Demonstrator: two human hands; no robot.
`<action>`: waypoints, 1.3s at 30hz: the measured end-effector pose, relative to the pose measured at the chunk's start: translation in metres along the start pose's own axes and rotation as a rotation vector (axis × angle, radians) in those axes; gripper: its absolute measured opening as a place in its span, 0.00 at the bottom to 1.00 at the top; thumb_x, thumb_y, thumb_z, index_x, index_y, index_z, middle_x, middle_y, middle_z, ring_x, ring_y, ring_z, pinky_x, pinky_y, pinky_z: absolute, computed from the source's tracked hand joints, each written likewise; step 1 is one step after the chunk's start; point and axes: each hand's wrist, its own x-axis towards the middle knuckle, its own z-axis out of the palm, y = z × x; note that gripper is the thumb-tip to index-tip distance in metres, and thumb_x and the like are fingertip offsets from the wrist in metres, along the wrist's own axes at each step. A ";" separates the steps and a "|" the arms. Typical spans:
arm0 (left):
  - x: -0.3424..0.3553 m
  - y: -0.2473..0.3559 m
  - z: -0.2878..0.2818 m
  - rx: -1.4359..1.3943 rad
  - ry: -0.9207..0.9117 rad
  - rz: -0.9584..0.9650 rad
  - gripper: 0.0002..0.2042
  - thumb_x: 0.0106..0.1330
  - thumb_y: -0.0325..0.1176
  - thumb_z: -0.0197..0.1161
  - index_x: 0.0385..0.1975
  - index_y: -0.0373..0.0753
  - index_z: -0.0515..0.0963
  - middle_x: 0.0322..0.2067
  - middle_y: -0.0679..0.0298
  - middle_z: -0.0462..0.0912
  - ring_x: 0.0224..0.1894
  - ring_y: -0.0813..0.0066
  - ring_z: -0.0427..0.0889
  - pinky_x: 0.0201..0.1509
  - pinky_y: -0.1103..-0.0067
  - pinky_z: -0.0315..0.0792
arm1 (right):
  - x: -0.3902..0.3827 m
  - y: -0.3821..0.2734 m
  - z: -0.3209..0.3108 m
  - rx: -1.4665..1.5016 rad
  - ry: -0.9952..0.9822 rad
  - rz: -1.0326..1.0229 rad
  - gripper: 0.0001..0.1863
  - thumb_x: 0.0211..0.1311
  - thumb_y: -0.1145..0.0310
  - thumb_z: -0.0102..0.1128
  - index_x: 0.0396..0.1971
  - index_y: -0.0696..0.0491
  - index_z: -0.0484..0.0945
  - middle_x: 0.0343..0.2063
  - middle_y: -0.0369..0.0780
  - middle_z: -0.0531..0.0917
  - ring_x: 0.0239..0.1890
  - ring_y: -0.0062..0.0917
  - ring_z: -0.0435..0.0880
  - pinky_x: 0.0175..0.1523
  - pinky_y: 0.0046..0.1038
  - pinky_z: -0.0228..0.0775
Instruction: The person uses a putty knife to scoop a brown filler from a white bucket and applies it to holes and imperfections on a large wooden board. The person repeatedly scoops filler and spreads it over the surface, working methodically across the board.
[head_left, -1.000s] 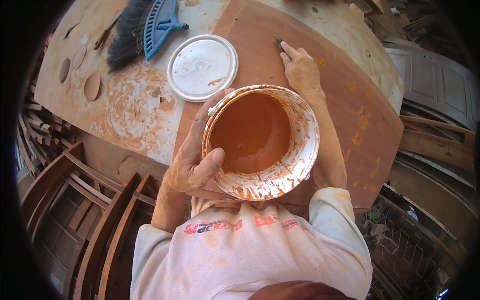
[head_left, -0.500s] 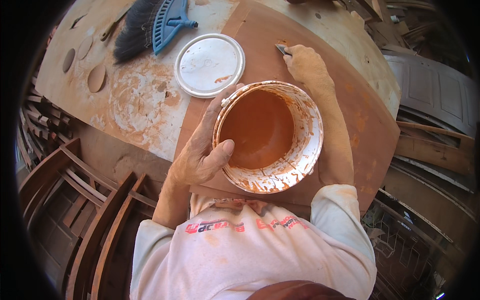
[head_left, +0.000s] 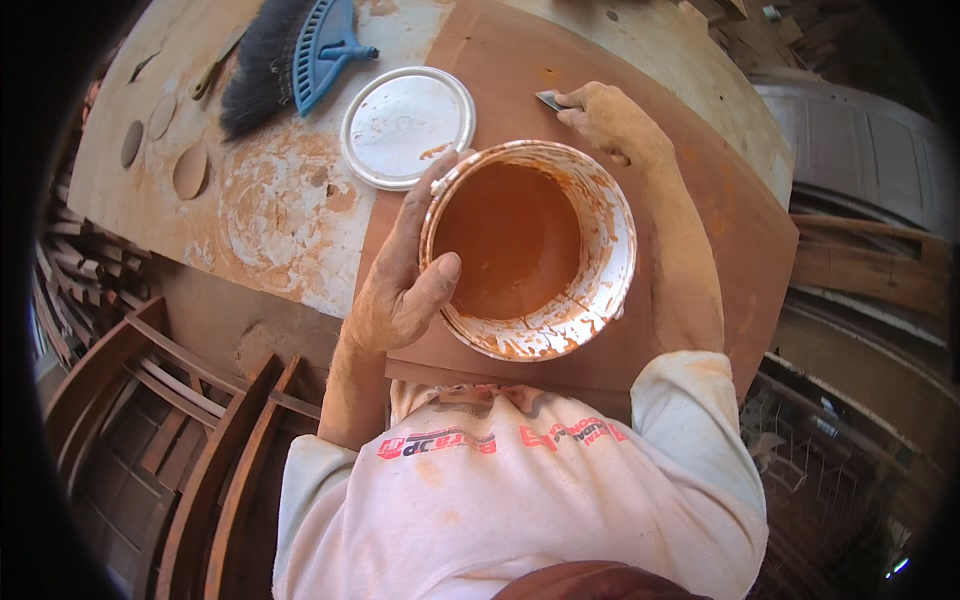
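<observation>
My left hand (head_left: 400, 285) grips the left side of a white bucket (head_left: 612, 240), its thumb over the rim and its fingers round the outer wall. Inside the bucket lies a smooth orange-brown paste (head_left: 510, 240), with smears of it up the wall. Beyond the bucket, my right hand (head_left: 612, 122) is closed around a small scraper (head_left: 548, 99), most of it hidden by the fingers. Its metal blade points left, low over a reddish-brown wood panel (head_left: 690, 230). Whether the blade touches the panel I cannot tell. Orange patches mark the panel.
A white lid (head_left: 408, 125) lies left of the bucket. Farther left are a blue brush head with dark bristles (head_left: 325, 55), a dark-handled tool (head_left: 212, 75) and round brown discs (head_left: 190, 173). Curved wooden frames (head_left: 225, 470) stand at lower left; a grey panelled door (head_left: 860, 150) is at right.
The blade and my right hand have shifted slightly toward me over the panel. My left hand keeps its hold on the bucket. The whole view has shifted a little.
</observation>
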 end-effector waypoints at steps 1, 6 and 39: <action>-0.003 -0.002 -0.002 0.001 0.016 -0.011 0.38 0.74 0.36 0.57 0.79 0.27 0.49 0.76 0.45 0.60 0.79 0.57 0.59 0.82 0.65 0.50 | -0.023 -0.004 -0.014 0.105 -0.140 0.113 0.23 0.77 0.59 0.58 0.68 0.43 0.78 0.28 0.41 0.84 0.22 0.23 0.81 0.22 0.30 0.73; 0.003 0.005 0.010 -0.021 0.050 0.008 0.36 0.76 0.37 0.56 0.78 0.26 0.53 0.72 0.45 0.67 0.76 0.57 0.64 0.81 0.65 0.53 | -0.118 0.062 0.027 0.578 0.087 0.212 0.24 0.76 0.59 0.58 0.69 0.45 0.78 0.21 0.33 0.77 0.14 0.16 0.69 0.16 0.23 0.55; 0.020 -0.033 -0.017 -0.156 0.111 -0.026 0.26 0.72 0.30 0.53 0.69 0.27 0.67 0.66 0.49 0.75 0.70 0.56 0.74 0.79 0.62 0.64 | -0.460 0.104 0.402 0.890 1.126 0.545 0.15 0.80 0.68 0.52 0.53 0.63 0.81 0.34 0.45 0.87 0.35 0.28 0.88 0.42 0.31 0.80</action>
